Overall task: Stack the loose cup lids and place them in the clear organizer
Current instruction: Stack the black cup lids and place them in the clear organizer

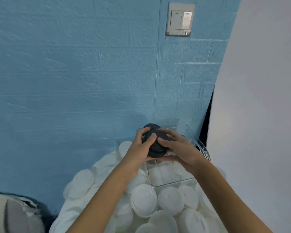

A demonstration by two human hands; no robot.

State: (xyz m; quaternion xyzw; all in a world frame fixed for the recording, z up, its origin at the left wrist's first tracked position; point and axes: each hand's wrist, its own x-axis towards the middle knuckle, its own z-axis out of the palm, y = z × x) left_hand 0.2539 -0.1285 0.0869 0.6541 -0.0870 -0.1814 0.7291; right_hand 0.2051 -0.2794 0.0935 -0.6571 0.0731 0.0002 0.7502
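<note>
A stack of black cup lids (155,145) is held between both hands above the clear organizer (173,180), close to the blue wall. My left hand (139,148) grips the stack's left side with thumb and fingers curled on it. My right hand (178,148) wraps the right side, its thumb under the bottom edge. Several loose white cup lids (144,200) lie heaped in front of and left of the organizer. The lower part of the stack is hidden by my hands.
A blue textured wall (74,81) stands directly behind, with a light switch (180,20) high up. A white panel (259,98) closes off the right side. A striped grey and white object (12,214) sits at the bottom left.
</note>
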